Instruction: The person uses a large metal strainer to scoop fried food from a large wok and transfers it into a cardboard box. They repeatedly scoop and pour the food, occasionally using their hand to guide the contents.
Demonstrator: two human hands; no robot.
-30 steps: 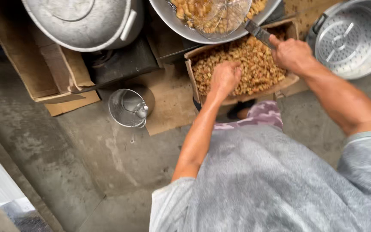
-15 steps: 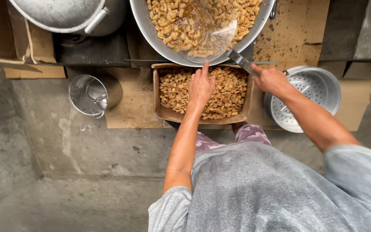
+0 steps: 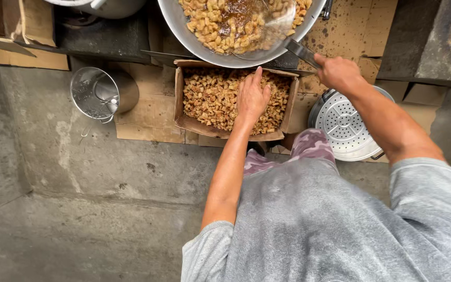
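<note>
Left hand (image 3: 251, 99) lies flat, fingers spread, on the pieces (image 3: 210, 96) at the box's (image 3: 179, 89) right side; right hand (image 3: 337, 73) grips the skimmer handle (image 3: 301, 52) over the wok's (image 3: 184, 26) right rim.

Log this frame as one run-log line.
left hand: flat on fried pieces in cardboard box | right hand: gripping skimmer handle over wok | perforated steamer tray: beside box

Wok (image 3: 184, 31) cut off at far edge; pot (image 3: 105, 6) far left too — skimmer (image 3: 267, 26) mesh blurred.
</note>
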